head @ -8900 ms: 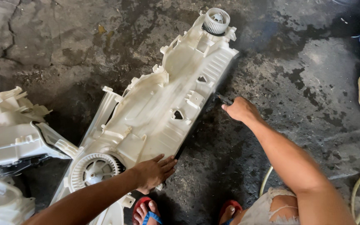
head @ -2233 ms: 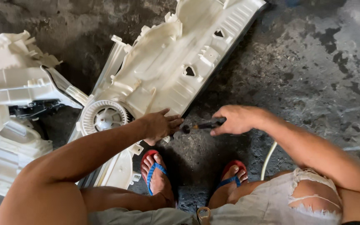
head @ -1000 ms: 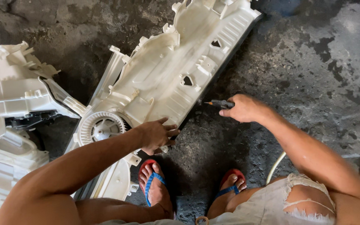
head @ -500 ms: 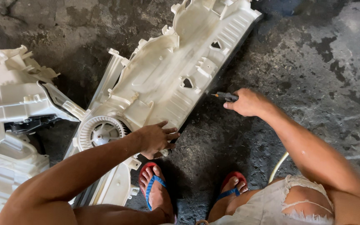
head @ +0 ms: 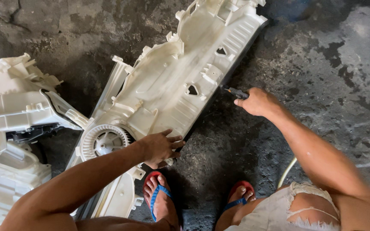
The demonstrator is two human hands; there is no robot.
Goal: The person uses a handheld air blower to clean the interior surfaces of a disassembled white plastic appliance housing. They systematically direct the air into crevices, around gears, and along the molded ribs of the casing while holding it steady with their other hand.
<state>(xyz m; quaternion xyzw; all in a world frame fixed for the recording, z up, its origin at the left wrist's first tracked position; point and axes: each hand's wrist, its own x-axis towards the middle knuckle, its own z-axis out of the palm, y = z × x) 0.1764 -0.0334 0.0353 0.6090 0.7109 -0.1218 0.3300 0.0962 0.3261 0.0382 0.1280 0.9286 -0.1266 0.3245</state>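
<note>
A long cream plastic housing [head: 180,85] lies diagonally on the concrete floor, with a round blower wheel [head: 104,140] at its near end. My left hand [head: 160,148] presses flat on the housing's near right edge, next to the wheel. My right hand [head: 255,102] grips a dark screwdriver [head: 235,92], whose tip touches the housing's right edge about halfway along.
A second cream plastic casing [head: 13,128] with a dark opening stands at the left. My feet in red and blue sandals [head: 161,199] sit below the housing. A pale hose [head: 288,171] curves on the floor at lower right. The floor [head: 330,64] is dark and stained.
My right hand has carried the screwdriver from near my left hand up along the housing's right edge. My left hand stays on the near edge.
</note>
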